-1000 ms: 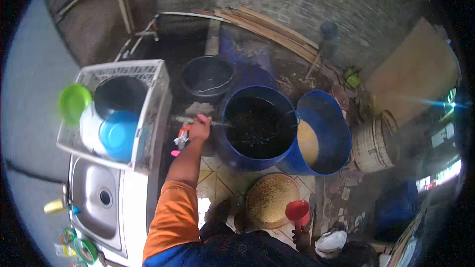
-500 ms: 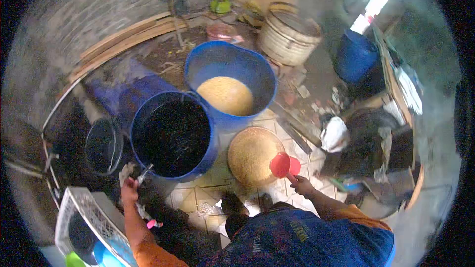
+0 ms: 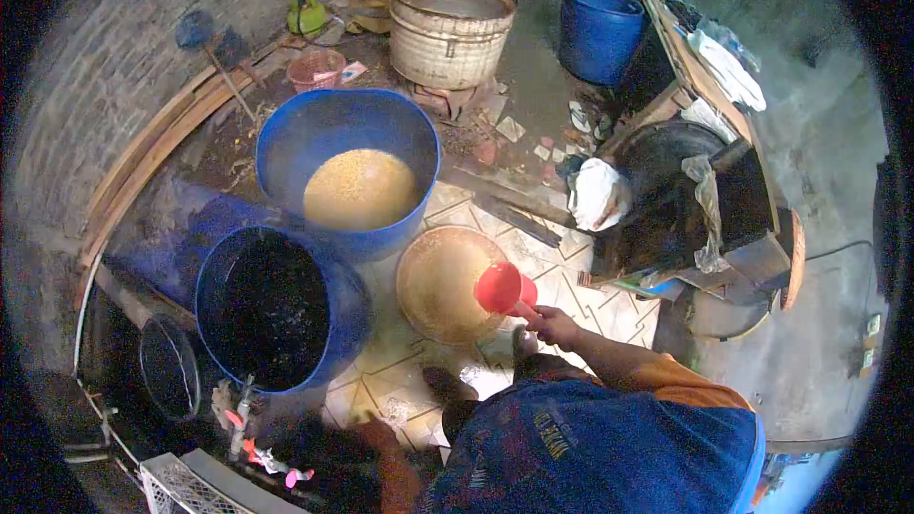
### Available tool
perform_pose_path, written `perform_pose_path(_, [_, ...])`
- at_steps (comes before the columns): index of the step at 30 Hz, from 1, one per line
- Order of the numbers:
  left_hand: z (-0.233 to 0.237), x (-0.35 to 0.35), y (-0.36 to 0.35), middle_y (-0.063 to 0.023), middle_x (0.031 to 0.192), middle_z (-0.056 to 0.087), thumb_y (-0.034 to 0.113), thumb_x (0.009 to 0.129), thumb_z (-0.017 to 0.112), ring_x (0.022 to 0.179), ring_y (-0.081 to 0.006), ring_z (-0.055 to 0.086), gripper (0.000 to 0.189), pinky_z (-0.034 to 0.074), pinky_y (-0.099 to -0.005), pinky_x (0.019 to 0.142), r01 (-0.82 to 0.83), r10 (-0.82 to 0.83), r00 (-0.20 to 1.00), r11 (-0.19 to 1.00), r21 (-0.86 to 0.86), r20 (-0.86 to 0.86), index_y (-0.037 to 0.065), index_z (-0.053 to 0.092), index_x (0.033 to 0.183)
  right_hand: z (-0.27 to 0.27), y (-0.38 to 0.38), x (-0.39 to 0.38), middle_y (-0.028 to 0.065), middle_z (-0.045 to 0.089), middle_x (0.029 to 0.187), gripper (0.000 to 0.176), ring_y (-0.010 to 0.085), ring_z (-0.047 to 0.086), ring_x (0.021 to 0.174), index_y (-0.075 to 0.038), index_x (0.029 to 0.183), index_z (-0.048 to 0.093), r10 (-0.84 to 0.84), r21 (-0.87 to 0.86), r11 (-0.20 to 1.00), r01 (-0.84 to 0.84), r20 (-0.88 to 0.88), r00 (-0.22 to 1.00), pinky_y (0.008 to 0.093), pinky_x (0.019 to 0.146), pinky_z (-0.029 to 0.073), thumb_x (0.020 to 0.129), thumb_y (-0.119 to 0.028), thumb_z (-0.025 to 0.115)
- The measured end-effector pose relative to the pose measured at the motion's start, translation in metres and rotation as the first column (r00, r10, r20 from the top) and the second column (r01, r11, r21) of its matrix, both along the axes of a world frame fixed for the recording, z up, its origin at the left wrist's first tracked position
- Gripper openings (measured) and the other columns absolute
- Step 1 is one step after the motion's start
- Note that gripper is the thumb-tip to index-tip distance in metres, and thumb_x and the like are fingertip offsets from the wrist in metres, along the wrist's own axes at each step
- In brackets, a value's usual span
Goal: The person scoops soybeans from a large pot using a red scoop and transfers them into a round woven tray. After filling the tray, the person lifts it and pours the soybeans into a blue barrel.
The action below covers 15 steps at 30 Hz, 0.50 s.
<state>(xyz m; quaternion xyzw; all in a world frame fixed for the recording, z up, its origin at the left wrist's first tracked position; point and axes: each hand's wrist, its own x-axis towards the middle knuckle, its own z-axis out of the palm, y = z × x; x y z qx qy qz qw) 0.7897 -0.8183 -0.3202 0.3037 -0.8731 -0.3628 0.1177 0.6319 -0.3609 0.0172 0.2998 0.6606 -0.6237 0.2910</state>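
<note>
A red plastic dipper (image 3: 500, 288) is in my right hand (image 3: 552, 326), whose fingers are wrapped round its handle. The dipper's cup is over the right edge of a round, shallow basket (image 3: 407, 309) holding pale yellowish grain. My left hand (image 3: 376, 433) hangs low near my leg, dark and blurred, so its fingers are hard to make out. Left of it stands a pipe with red-handled taps (image 3: 243, 424). A blue drum of dark liquid (image 3: 357, 309) is just beyond that hand. Behind the basket, a larger blue tub (image 3: 276, 148) contains yellowish grains in cloudy liquid.
A steaming metal drum (image 3: 443, 52) stands at the back, near a green gas cylinder (image 3: 307, 14). Another blue barrel (image 3: 600, 33) is at back right. Planks (image 3: 514, 214) and a white sack (image 3: 598, 192) lie right of the basket. A white crate (image 3: 181, 485) is at lower left.
My left hand has come away from the tap pipe and moved right, toward my body. My right hand still holds the dipper over the basket's edge. The view has turned right.
</note>
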Motion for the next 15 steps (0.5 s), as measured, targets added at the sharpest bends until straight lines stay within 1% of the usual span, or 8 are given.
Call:
perform_pose_path(1, [0.02, 0.013, 0.016, -0.0181, 0.11, 0.046, 0.029, 0.086, 0.038, 0.085, -0.0325, 0.052, 0.04, 0.044, -0.039, 0.072, 0.113, -0.091, 0.993, 0.7, 0.705, -0.069, 0.002, 0.04, 0.115, -0.009, 0.01, -0.002, 0.0003, 0.051, 0.067, 0.036, 0.0063, 0.041, 0.046, -0.008, 0.108, 0.05, 0.039, -0.016, 0.999, -0.039, -0.028, 0.999, 0.0208, 0.038, 0.032, 0.075, -0.019, 0.059])
perform_pose_path(2, [0.054, 0.024, 0.035, -0.0153, 0.107, 0.049, 0.031, 0.085, 0.039, 0.077, -0.0298, 0.055, 0.038, 0.046, -0.037, 0.064, -0.082, -0.052, 0.995, 0.102, 0.991, 0.088, 0.006, 0.043, 0.113, -0.014, 0.02, -0.004, 0.0021, 0.055, 0.072, 0.037, 0.0065, 0.045, 0.047, -0.009, 0.11, 0.05, 0.074, -0.033, 0.997, -0.076, -0.059, 0.995, 0.0225, 0.038, 0.035, 0.076, -0.02, 0.059])
perform_pose_path(4, [0.062, 0.001, 0.055, -0.0112, 0.097, 0.056, 0.031, 0.083, 0.046, 0.064, -0.0217, 0.055, 0.035, 0.044, -0.0321, 0.052, -0.553, -0.497, 0.75, -0.11, 0.826, 0.437, 0.009, 0.047, 0.11, -0.017, 0.037, -0.01, 0.0017, 0.055, 0.073, 0.035, 0.0066, 0.045, 0.049, -0.008, 0.108, 0.051, 0.036, -0.058, 0.998, -0.041, -0.084, 0.996, 0.0222, 0.04, 0.036, 0.076, -0.019, 0.059])
perform_pose_path(5, [0.076, -0.001, 0.069, -0.0112, 0.097, 0.056, 0.031, 0.083, 0.046, 0.064, -0.0217, 0.055, 0.035, 0.044, -0.0321, 0.052, -0.552, -0.499, 0.747, -0.096, 0.828, 0.439, 0.009, 0.047, 0.11, -0.019, 0.046, -0.016, 0.0014, 0.054, 0.073, 0.033, 0.0066, 0.045, 0.05, -0.006, 0.106, 0.052, 0.005, -0.077, 0.997, -0.014, -0.108, 0.994, 0.0219, 0.041, 0.036, 0.075, -0.017, 0.059])
perform_pose_path(7, [0.14, -0.008, 0.115, -0.0106, 0.082, 0.058, 0.028, 0.079, 0.052, 0.061, -0.0182, 0.055, 0.033, 0.043, -0.0318, 0.051, -0.05, -0.499, 0.76, 0.594, 0.803, 0.416, 0.005, 0.05, 0.103, -0.024, 0.071, -0.028, 0.0006, 0.054, 0.074, 0.029, 0.0067, 0.046, 0.053, -0.002, 0.102, 0.054, -0.057, -0.12, 0.992, 0.038, -0.155, 0.986, 0.0214, 0.045, 0.038, 0.075, -0.013, 0.059])
perform_pose_path(10, [0.109, -0.025, 0.124, -0.0103, 0.072, 0.057, 0.025, 0.077, 0.054, 0.061, -0.0174, 0.055, 0.029, 0.043, -0.0322, 0.051, -0.129, -0.473, 0.694, 0.66, 0.74, 0.543, 0.003, 0.053, 0.097, -0.037, 0.121, -0.05, 0.0004, 0.054, 0.076, 0.031, 0.0068, 0.046, 0.052, -0.003, 0.104, 0.053, -0.163, -0.22, 0.967, 0.127, -0.155, 0.974, 0.0204, 0.045, 0.037, 0.075, -0.012, 0.058])
perform_pose_path(11, [0.106, -0.048, 0.133, -0.0111, 0.07, 0.057, 0.024, 0.077, 0.054, 0.061, -0.0181, 0.055, 0.026, 0.044, -0.0324, 0.052, -0.34, -0.422, 0.466, 0.726, 0.598, 0.778, 0.001, 0.055, 0.09, -0.046, 0.142, -0.061, 0.0004, 0.054, 0.076, 0.031, 0.0068, 0.046, 0.052, -0.003, 0.104, 0.053, -0.171, -0.239, 0.962, 0.13, -0.161, 0.972, 0.0204, 0.045, 0.037, 0.075, -0.012, 0.058])
perform_pose_path(15, [0.129, -0.073, 0.208, -0.011, 0.074, 0.058, 0.024, 0.076, 0.055, 0.067, -0.0172, 0.056, 0.026, 0.045, -0.0313, 0.054, -0.079, -0.307, 0.74, 0.844, 0.531, 0.598, 0.001, 0.055, 0.088, -0.051, 0.221, -0.111, -0.0027, 0.054, 0.076, 0.034, 0.006, 0.045, 0.054, -0.007, 0.11, 0.05, -0.256, -0.33, 0.928, 0.172, -0.233, 0.938, 0.0189, 0.046, 0.035, 0.076, -0.009, 0.054])
